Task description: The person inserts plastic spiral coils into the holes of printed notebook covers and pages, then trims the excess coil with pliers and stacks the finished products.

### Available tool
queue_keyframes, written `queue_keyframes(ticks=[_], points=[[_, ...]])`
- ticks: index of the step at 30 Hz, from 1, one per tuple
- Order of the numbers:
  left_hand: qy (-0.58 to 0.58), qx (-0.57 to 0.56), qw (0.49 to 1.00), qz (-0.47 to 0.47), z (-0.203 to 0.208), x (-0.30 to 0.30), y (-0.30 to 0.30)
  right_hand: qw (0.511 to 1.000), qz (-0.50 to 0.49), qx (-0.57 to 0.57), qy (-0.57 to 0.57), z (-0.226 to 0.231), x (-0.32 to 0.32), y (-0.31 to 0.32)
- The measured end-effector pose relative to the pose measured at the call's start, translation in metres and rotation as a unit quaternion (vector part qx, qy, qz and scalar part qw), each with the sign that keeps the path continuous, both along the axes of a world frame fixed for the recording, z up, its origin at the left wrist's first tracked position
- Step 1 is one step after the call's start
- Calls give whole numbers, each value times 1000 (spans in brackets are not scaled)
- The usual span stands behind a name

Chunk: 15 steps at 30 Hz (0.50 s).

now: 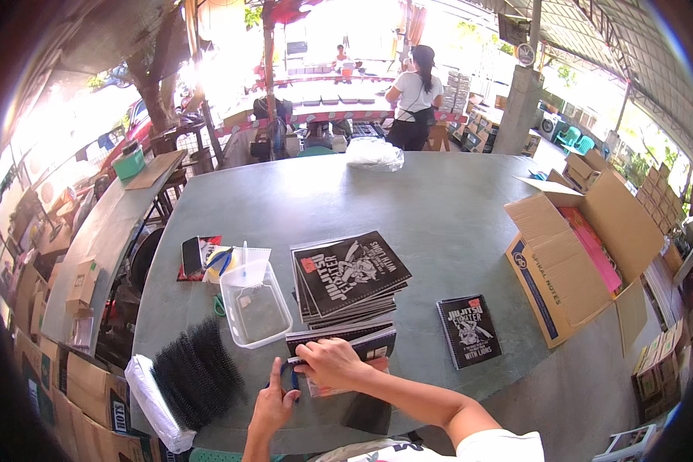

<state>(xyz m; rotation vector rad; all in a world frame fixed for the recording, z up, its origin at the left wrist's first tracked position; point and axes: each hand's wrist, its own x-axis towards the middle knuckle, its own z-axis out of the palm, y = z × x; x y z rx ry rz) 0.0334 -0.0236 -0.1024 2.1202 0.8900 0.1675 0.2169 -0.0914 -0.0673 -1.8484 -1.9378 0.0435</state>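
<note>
Near the front edge of the table, my right hand (333, 363) grips the upper edge of a notebook (373, 344) with a dark cover. My left hand (274, 404) is beside the notebook's left end, index finger extended, closed round a blue-handled tool (291, 376) that looks like pliers; its jaws are hidden. Just beyond my hands rises a stack of black-covered notebooks (350, 273) with white printing. A single spiral-bound notebook (469, 331) lies apart to the right. A pile of black spiral coils (196, 373) lies to the left.
A clear plastic tub (256, 308) stands left of the stack, near blue-handled pliers (220, 260) and a phone (192, 256). An open cardboard box (554, 281) occupies the table's right side. Clear plastic wrap (374, 154) lies at the far edge. A person (419, 96) stands beyond.
</note>
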Motion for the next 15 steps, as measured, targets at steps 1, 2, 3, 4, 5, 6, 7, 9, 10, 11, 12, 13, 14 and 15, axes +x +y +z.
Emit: queue_keyframes(ticks=[1,2,3,4,5,6,7,9,10,11,12,13,14,15], points=[[-11,-6,1000,17,2,-3,0,1000,21,-10,8,4,-2,-1],[-47,-8,999,18,-1,3,-8,999,39,-23,14,6,-3,-3],[-84,-10,996,20,-4,14,-21,997,57,-36,21,7,-3,-3],[-123,-11,992,19,-7,23,-27,998,59,-5,22,5,-1,-5],[-127,-39,991,8,-9,24,-25,998,60,26,23,0,2,-6],[-103,-22,994,-16,-7,21,-18,996,62,57,24,-3,4,-5],[-77,-8,996,-44,-2,16,-9,996,42,62,42,3,1,-9],[-42,-6,998,-42,2,3,4,998,41,30,39,7,-8,-11],[-33,-20,999,-19,3,-3,8,998,40,15,38,7,-11,-10],[-25,-34,999,4,2,-7,11,1000,24,7,19,4,-14,-7],[-31,-49,998,5,-1,-4,3,1000,5,13,14,1,-16,-4],[-38,-63,997,9,-5,4,-13,1000,-10,19,8,-3,-19,0],[-48,-76,996,12,-12,9,-24,999,-27,26,0,-4,-20,4],[-163,-81,983,12,-24,6,-30,999,-13,42,7,-1,-19,6]])
